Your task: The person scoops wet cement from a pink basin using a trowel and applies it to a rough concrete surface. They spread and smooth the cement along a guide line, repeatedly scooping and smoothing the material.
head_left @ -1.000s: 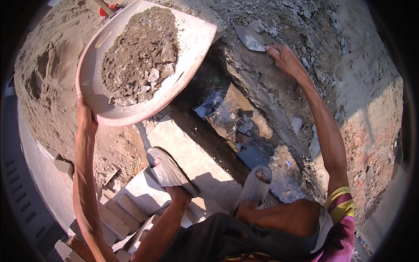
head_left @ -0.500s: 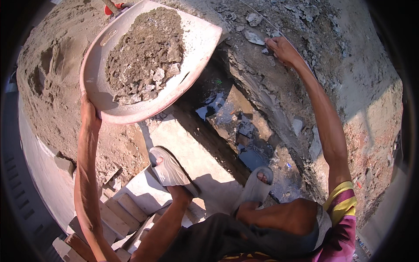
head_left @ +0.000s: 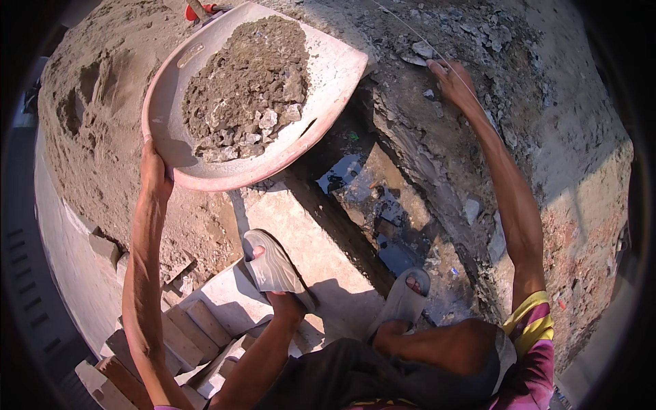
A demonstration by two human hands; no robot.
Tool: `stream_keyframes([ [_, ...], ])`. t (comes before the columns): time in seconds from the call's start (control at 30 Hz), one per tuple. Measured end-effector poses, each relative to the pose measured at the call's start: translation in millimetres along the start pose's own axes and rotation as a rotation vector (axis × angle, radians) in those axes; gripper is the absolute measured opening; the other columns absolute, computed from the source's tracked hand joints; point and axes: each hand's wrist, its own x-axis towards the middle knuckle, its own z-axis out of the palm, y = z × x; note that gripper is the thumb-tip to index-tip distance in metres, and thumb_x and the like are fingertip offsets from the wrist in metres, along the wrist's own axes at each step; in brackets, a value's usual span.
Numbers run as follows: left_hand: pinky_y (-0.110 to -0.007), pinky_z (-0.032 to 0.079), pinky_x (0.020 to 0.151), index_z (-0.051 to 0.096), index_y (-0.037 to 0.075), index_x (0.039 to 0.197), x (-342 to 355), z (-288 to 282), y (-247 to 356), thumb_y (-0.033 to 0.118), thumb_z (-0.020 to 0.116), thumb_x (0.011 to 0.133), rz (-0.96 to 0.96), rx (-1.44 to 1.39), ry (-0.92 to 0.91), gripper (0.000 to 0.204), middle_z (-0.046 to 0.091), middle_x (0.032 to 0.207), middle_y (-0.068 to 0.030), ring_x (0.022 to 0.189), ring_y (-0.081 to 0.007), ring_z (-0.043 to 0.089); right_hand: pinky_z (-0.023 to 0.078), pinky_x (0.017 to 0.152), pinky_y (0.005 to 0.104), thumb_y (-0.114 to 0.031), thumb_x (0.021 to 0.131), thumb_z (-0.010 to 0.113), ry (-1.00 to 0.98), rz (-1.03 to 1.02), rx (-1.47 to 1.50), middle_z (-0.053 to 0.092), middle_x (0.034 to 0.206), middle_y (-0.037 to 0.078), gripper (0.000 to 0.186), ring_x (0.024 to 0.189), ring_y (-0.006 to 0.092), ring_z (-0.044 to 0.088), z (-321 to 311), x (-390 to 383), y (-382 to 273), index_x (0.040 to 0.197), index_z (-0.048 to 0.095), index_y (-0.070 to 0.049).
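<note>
My left hand (head_left: 156, 164) is closed on the near left rim of a wide, whitish-pink pan (head_left: 160, 130). A heap of grey-brown rubble and dirt (head_left: 249, 82) lies in the pan. Out at the upper right, my right hand (head_left: 452, 78) is closed round what looks like a small trowel (head_left: 413, 60); its handle is hidden in the fingers. Its thin grey blade points left, low over the broken ground, beside a pale stone chip (head_left: 422, 49).
A ditch with dark water (head_left: 396, 256) runs between the pale concrete ledge (head_left: 301, 232) and the rough bank. A thin string (head_left: 410, 27) crosses above my right hand. Bricks (head_left: 191, 335) are stacked at lower left, and a sand heap (head_left: 96, 130) rises behind.
The whole view has shifted, so the pan and ground appear farther right. The blade in my right hand has tilted and shows thinner beside the pale chip. My left hand keeps its grip.
</note>
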Motion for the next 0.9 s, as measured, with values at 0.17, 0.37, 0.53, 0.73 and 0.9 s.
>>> stream_keyframes([
  [0.17, -0.046, 0.054, 0.101, 0.040, -0.001, 0.146, -5.1, 0.8, 4.9, 0.040, 0.034, 0.114, -0.005, 0.035, 0.021, 0.052, 0.058, 0.131, -0.0204, 0.114, -0.0307, 0.063, 0.050, 0.065, 0.0449, -0.050, 0.105, 0.057, -0.104, -0.015, -0.044, 0.059, 0.061, 0.016, 0.056, 0.058, 0.0261, 0.059, -19.1, -41.7, -18.0, 0.102, 0.072, 0.004],
  [0.37, -0.047, 0.054, 0.100, 0.042, -0.001, 0.144, -2.6, -3.8, 1.3, 0.040, 0.033, 0.114, 0.033, 0.025, -0.005, 0.052, 0.060, 0.127, -0.0208, 0.111, -0.0326, 0.064, 0.040, 0.055, 0.0355, -0.047, 0.107, 0.056, -0.262, 0.020, 0.094, 0.047, 0.059, 0.001, 0.051, 0.057, 0.0119, 0.049, -29.2, -106.8, -41.2, 0.103, 0.070, 0.001],
  [0.53, -0.048, 0.053, 0.102, 0.042, -0.002, 0.145, -8.6, 14.0, 1.5, 0.042, 0.034, 0.114, -0.007, -0.019, 0.005, 0.054, 0.060, 0.130, -0.0208, 0.112, -0.0334, 0.064, 0.045, 0.057, 0.0340, -0.048, 0.107, 0.056, -0.481, 0.111, 0.139, 0.051, 0.062, 0.000, 0.056, 0.059, 0.0121, 0.056, -74.9, -142.7, -91.0, 0.113, 0.070, 0.006],
  [0.73, -0.048, 0.052, 0.104, 0.041, -0.001, 0.147, 3.6, 16.5, 0.4, 0.042, 0.032, 0.114, 0.006, 0.000, 0.005, 0.055, 0.059, 0.133, -0.0212, 0.116, -0.0338, 0.063, 0.040, 0.051, 0.0333, -0.048, 0.108, 0.053, -0.467, -0.175, 0.103, 0.048, 0.056, 0.000, 0.053, 0.052, 0.0104, 0.051, -113.1, -123.4, -170.3, 0.110, 0.073, 0.001],
  [0.9, -0.048, 0.052, 0.105, 0.041, -0.001, 0.148, 16.6, 9.8, 1.3, 0.042, 0.032, 0.114, 0.025, 0.065, -0.090, 0.056, 0.058, 0.136, -0.0206, 0.120, -0.0329, 0.062, 0.050, 0.068, 0.0425, -0.035, 0.105, 0.056, 0.178, -0.932, -0.283, 0.062, 0.080, 0.021, 0.038, 0.076, 0.0322, 0.064, -65.7, -38.7, -225.8, 0.105, 0.065, 0.002],
])
